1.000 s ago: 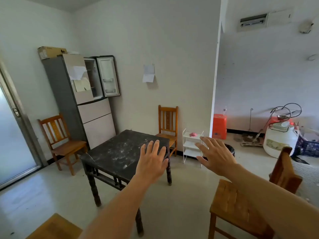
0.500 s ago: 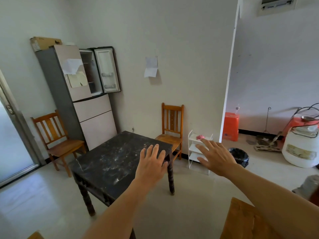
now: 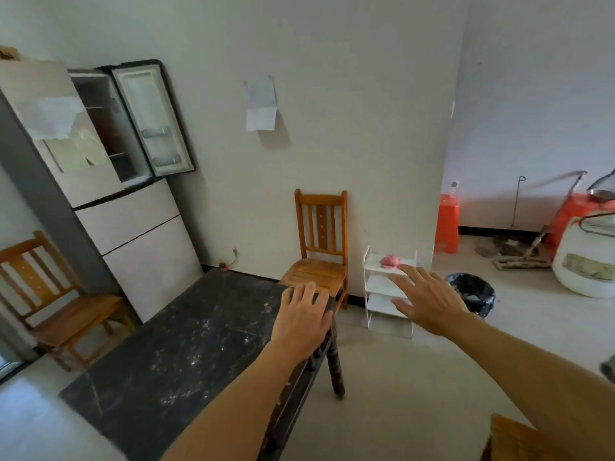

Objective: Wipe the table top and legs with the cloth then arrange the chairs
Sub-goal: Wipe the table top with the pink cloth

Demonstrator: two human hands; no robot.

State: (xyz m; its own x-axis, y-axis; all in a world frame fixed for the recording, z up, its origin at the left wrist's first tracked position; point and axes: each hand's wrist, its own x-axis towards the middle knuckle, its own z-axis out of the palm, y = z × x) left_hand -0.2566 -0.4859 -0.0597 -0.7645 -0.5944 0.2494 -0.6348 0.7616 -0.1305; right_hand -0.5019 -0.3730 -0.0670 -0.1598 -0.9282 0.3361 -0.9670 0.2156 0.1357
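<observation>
A dark, dusty square table point(image 3: 186, 354) with turned legs fills the lower left. My left hand point(image 3: 301, 319) hovers over its far right corner, fingers straight and empty. My right hand point(image 3: 429, 302) is stretched out flat toward a small white shelf rack point(image 3: 382, 304), fingertips near its top shelf. A pink cloth point(image 3: 390, 261) lies on that top shelf, just beyond my fingers. One wooden chair point(image 3: 321, 254) stands against the wall behind the table. Another wooden chair point(image 3: 50, 294) stands at the left by the fridge. A third chair's corner point(image 3: 519, 440) shows at the bottom right.
A grey fridge point(image 3: 109, 194) with an open upper door stands at the left. A black bin point(image 3: 472, 292) sits right of the rack. Farther right are an orange stool point(image 3: 447, 222), a white barrel point(image 3: 589, 261) and a mop point(image 3: 522, 259) on the floor.
I have moved closer to the table and the rack. My right hand has reached forward toward the rack's top shelf; my left hand stays raised over the table corner.
</observation>
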